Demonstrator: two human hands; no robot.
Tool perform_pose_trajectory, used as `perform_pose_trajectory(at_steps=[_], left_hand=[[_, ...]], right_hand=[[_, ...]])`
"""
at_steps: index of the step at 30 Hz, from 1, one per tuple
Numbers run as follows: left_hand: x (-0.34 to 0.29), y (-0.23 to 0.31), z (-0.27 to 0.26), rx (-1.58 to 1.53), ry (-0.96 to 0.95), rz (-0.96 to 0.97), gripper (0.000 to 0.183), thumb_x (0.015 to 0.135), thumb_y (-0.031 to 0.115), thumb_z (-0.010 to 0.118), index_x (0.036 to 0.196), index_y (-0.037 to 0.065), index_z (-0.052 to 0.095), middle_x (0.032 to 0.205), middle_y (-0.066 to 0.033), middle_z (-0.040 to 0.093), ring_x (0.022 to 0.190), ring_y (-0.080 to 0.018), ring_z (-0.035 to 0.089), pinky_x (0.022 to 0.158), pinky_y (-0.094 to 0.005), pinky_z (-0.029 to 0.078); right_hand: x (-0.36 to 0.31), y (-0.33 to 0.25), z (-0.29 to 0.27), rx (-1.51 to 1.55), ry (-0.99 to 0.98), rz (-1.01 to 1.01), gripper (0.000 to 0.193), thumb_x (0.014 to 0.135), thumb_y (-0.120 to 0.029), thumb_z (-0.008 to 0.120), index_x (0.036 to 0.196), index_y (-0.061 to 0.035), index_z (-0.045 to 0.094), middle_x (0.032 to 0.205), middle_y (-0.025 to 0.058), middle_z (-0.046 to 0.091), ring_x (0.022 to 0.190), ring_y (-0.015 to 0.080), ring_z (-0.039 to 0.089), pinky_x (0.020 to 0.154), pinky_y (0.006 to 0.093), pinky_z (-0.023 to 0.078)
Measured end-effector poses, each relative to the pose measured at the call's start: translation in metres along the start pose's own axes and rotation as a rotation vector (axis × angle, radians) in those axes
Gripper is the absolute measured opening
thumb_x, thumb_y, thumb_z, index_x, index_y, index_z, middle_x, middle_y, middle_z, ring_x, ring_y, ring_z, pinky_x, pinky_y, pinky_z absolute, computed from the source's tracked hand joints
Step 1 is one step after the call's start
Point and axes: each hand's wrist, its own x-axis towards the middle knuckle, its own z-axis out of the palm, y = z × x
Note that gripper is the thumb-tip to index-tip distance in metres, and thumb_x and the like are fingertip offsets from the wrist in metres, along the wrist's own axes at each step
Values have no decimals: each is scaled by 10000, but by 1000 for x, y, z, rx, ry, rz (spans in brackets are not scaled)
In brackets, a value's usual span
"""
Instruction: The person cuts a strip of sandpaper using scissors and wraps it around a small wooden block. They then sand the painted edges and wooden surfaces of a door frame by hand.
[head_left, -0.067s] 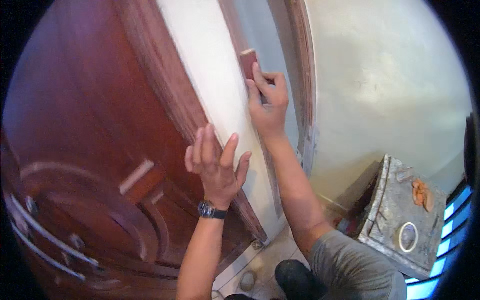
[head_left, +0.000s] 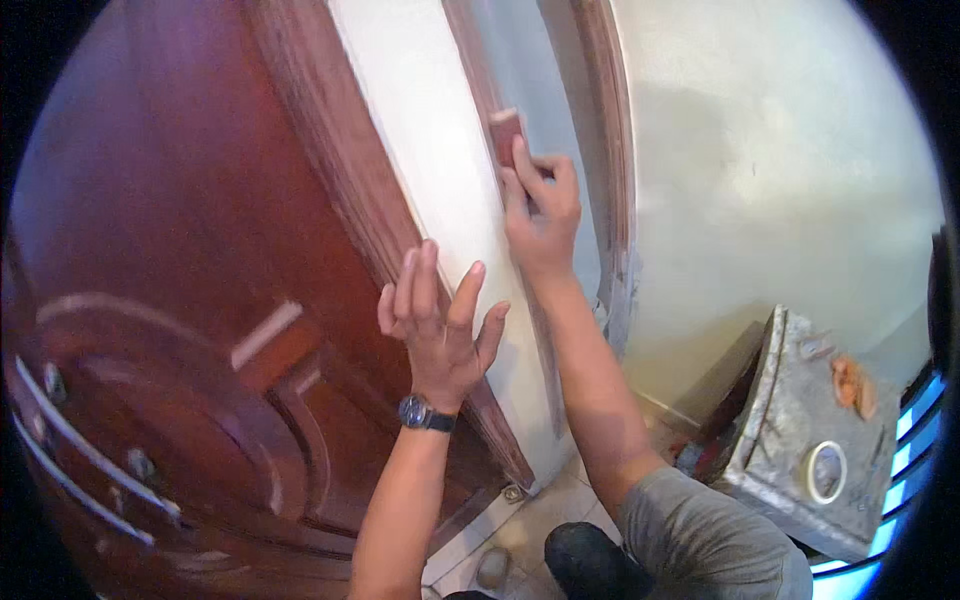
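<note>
My right hand (head_left: 543, 215) pinches a small sanding block (head_left: 506, 130) with a red-brown face and a pale end, its fingers closed along the block. The block lies against the narrow wooden trim (head_left: 478, 60) between a white wall strip (head_left: 415, 120) and a grey-blue surface. Lower and to the left, my left hand (head_left: 440, 325), a watch on its wrist, is open with fingers spread. Its fingertips are at the brown wooden door frame (head_left: 355, 190) and the edge of the white strip; whether they press on it I cannot tell.
A dark red panelled door (head_left: 190, 200) with long metal handles (head_left: 85, 440) fills the left. At lower right, a worn grey box-like stand (head_left: 790, 430) carries a roll of tape (head_left: 826, 472) and a crumpled orange thing (head_left: 853, 386). A pale wall (head_left: 760, 170) rises behind it.
My right hand and the sanding block have shifted slightly down and to the right in the picture. The left hand stays spread in nearly the same spot.
</note>
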Motion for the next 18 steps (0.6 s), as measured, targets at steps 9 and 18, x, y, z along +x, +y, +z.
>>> perform_pose_trajectory(at_steps=[9,18], left_hand=[[-120,46,30,-54,-136,-9,685,1033,495,709,1622,207,509,1785,-252,276,1641,-402,305,1283,-597,234],[-136,37,37,21,-120,103,652,1087,584,588,1637,242,505,1718,-263,415,1601,-401,409,1319,-576,257]], right_hand=[[-248,57,-94,-120,-10,122,594,880,61,790,1450,-98,741,1066,124,641,993,315,610,902,419,519],[-50,36,-17,-61,51,-157,483,935,-96,785,1415,-136,758,1010,103,633,970,293,607,954,450,443]])
